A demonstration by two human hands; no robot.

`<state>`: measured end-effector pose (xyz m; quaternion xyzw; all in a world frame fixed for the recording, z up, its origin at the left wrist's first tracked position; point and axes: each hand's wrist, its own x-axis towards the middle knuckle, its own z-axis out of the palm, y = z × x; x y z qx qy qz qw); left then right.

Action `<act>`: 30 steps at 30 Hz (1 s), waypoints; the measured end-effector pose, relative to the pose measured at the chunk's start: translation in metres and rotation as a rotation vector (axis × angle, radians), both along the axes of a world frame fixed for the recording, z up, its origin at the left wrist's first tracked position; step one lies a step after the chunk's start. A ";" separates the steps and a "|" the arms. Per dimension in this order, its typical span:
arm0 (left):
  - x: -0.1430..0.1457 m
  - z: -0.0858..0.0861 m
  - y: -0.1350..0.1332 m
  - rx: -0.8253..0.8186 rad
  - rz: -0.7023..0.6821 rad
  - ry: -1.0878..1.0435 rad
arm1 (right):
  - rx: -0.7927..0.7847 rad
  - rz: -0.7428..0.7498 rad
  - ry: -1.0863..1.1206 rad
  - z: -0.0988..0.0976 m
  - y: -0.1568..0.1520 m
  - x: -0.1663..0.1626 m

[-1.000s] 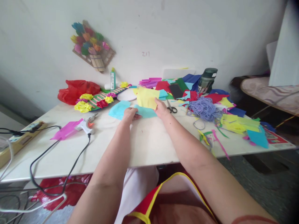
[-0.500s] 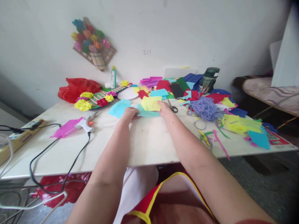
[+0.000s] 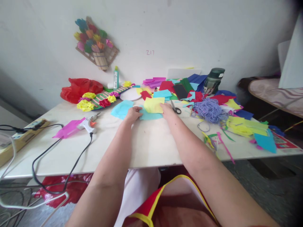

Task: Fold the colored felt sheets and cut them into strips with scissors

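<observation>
Pinching thin rectangular yellow paper by edge in right hand; at flat light-blue paper with left hand, cannot tell grip. Likely light, limp, tearable: hold edges.

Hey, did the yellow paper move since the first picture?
Yes. Judged against the wall writing, the yellow paper in the right hand has moved down the picture, away from that writing.

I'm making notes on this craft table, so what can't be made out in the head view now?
In the head view:
What lies beneath the left hand: hidden by it.
Part of the blue sheet between the hands: covered by the yellow paper.
Lettering on the upright bottle: too small.
Near end of the power strip: cut off by the left edge.
</observation>
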<state>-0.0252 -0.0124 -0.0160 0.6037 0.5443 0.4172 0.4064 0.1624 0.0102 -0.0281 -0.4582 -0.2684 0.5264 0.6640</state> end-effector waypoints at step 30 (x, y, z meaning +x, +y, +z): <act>-0.002 0.009 -0.003 0.113 -0.022 0.952 | -0.064 0.119 -0.454 0.014 -0.019 -0.005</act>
